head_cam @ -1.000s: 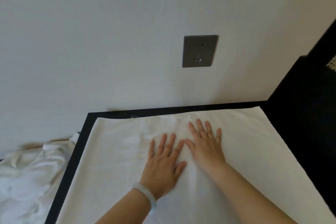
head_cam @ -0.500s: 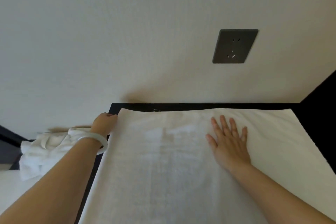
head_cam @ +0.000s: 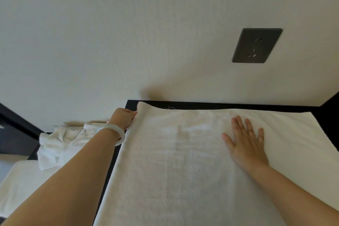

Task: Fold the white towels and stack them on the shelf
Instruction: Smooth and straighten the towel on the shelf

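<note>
A white towel (head_cam: 174,167) lies spread flat over a black surface (head_cam: 220,105) against the wall. My left hand (head_cam: 122,117), with a pale bangle on its wrist, grips the towel's far left corner, which is lifted slightly off the surface. Flat on the towel's right half rests my right hand (head_cam: 245,141), fingers spread and straight. A crumpled pile of white towels (head_cam: 60,143) sits to the left of the black surface, partly hidden behind my left forearm.
The wall rises directly behind the black surface and carries a dark power socket (head_cam: 256,45). A black vertical panel (head_cam: 332,104) closes the right side. A dark frame (head_cam: 16,130) stands at the far left, with a white surface (head_cam: 20,185) below the pile.
My left hand left the towel's middle, went to the far left corner and took hold of it; the corner now lifts a little. My right hand stayed flat. The view swung left.
</note>
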The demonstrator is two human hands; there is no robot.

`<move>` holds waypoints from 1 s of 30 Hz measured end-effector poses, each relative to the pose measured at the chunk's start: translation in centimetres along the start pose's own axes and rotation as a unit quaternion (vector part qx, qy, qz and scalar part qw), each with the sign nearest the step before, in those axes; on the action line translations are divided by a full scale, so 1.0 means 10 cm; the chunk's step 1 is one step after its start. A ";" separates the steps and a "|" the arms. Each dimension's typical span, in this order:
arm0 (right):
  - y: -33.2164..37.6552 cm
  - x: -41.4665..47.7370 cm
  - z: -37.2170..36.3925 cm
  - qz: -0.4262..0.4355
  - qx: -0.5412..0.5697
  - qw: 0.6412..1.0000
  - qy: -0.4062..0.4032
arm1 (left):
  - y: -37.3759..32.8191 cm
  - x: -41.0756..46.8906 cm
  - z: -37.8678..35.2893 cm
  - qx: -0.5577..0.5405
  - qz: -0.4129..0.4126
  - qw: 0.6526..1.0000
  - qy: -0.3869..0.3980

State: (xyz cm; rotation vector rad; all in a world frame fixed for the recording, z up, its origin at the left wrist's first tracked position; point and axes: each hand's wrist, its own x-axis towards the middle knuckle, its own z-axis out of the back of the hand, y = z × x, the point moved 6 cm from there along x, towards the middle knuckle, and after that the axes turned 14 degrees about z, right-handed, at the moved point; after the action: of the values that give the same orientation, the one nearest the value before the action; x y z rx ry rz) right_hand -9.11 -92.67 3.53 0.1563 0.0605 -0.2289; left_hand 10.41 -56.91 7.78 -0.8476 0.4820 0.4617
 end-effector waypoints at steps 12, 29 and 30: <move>-0.02 0.02 -0.05 0.007 -0.006 1.000 -0.003 | -0.07 0.09 -0.01 0.161 -0.129 0.943 -0.262; -1.42 0.18 0.18 -0.127 0.012 0.989 0.074 | 0.22 -0.04 -0.79 0.389 -0.234 0.874 -0.174; -1.48 0.25 0.22 -0.129 0.017 0.988 0.081 | 0.19 -0.03 -0.78 0.396 -0.229 0.874 -0.165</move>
State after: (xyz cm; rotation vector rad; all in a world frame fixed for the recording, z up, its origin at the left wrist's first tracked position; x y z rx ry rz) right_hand -10.02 -107.85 3.31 0.2014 0.2404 -0.4760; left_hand 7.46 -62.05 2.40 -0.0575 0.1068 -0.0574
